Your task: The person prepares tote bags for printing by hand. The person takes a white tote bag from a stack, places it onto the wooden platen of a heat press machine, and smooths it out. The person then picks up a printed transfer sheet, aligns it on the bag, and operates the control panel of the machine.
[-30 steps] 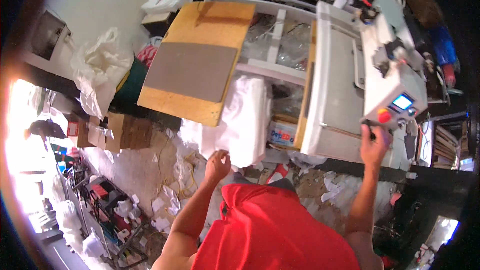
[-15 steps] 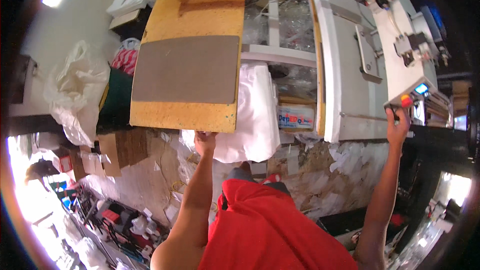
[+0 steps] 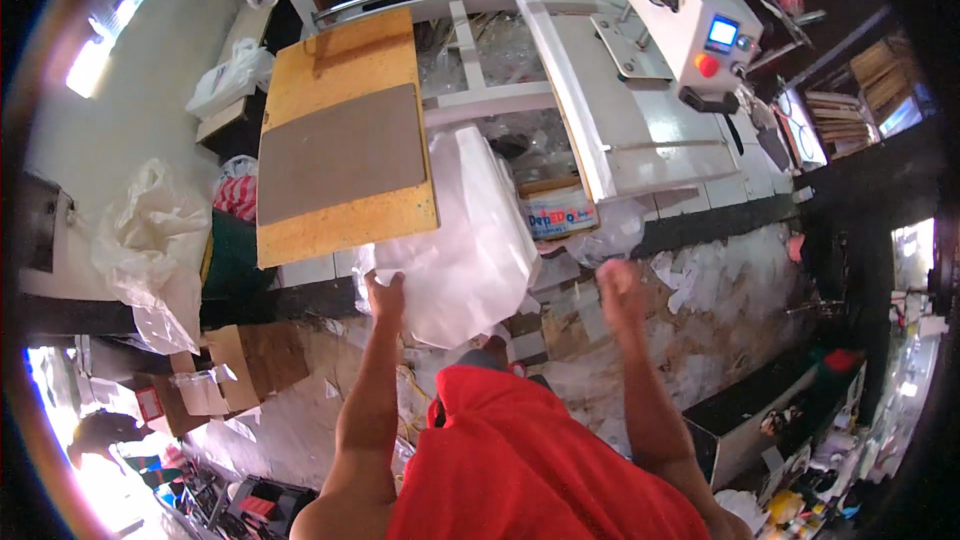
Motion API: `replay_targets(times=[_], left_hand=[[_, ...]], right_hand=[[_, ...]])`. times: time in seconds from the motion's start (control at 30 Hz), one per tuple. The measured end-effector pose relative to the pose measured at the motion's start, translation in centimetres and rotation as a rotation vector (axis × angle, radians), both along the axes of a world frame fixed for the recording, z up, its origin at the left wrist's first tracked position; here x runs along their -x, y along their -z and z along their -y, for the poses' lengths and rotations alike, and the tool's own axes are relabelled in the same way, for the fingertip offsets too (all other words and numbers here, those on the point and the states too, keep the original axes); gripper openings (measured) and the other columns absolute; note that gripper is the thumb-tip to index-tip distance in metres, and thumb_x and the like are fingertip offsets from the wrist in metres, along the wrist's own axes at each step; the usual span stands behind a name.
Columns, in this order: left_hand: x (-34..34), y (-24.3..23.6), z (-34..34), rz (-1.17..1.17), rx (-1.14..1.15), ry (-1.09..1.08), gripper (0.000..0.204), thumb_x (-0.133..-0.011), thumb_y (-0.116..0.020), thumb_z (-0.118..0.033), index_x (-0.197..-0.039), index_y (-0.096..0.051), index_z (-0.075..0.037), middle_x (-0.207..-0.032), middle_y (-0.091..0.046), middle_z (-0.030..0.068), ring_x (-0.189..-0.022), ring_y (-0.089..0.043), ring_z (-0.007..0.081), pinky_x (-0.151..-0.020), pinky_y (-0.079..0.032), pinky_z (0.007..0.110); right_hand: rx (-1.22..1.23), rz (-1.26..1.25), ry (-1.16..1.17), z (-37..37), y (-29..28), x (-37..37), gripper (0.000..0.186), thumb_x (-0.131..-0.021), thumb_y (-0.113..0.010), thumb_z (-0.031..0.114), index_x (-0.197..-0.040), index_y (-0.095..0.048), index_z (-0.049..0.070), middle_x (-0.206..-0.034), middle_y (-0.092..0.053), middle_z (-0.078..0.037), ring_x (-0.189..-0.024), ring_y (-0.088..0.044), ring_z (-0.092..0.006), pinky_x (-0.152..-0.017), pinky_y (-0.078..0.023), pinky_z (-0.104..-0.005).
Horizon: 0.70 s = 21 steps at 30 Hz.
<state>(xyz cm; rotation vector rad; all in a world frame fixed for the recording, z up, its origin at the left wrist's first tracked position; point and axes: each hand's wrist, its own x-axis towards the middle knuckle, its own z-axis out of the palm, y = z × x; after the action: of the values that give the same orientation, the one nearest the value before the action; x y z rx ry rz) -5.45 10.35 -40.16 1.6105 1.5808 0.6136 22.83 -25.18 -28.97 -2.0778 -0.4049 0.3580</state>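
Note:
My left hand (image 3: 386,293) is just below the front edge of a yellow board (image 3: 345,233), thumb and fingers apart. It is beside a stack of thin white sheets (image 3: 465,260) that hangs down in front of me; I cannot tell whether it touches them. A flat grey-brown pad (image 3: 345,152) lies on the board. My right hand (image 3: 622,292) is in the air right of the stack, smeared by motion, its fingers unclear. Beyond it stands a press with a white plate (image 3: 640,110) and a control box (image 3: 713,55) bearing a red button.
A printed carton (image 3: 558,215) sits under the machine frame, between the stack and the white plate. White plastic bags (image 3: 150,240) stand at the left. Cardboard boxes (image 3: 250,365) and paper scraps lie on the floor. Metal rails (image 3: 400,0) run across the back.
My right hand has left the control box and come down toward the middle. My left hand has come off the board's front edge. The view has turned to the right.

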Motion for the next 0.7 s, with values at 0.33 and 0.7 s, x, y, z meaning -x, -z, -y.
replay_targets(times=[0.33, 0.7], left_hand=[[9.3, -25.0, 6.7, 0.132, 0.187, 0.407, 0.072, -0.086, -0.074, -0.002, -0.150, -0.042, -0.006, -0.124, -0.064, 0.0185, -0.110, -0.063, 0.0245, -0.092, -0.052, 0.035], [7.7, -46.0, -15.8, 0.800, -1.390, 0.098, 0.033, -0.101, -0.054, -0.002, -0.134, -0.056, 0.000, -0.127, -0.061, 0.0157, -0.105, -0.063, 0.0208, -0.085, -0.054, 0.030]], right_hand=[[-0.358, -0.737, -0.198, -1.5, -11.1, 11.3, 0.059, -0.091, -0.071, 0.009, -0.146, -0.050, 0.010, -0.121, -0.068, -0.013, -0.100, -0.066, -0.0187, -0.086, -0.056, -0.0333], [-1.104, 1.109, -0.337, -30.8, -36.6, 10.7, 0.038, -0.100, -0.051, -0.002, -0.138, -0.057, -0.002, -0.104, -0.064, -0.007, -0.086, -0.057, -0.0116, -0.073, -0.048, -0.0249]])
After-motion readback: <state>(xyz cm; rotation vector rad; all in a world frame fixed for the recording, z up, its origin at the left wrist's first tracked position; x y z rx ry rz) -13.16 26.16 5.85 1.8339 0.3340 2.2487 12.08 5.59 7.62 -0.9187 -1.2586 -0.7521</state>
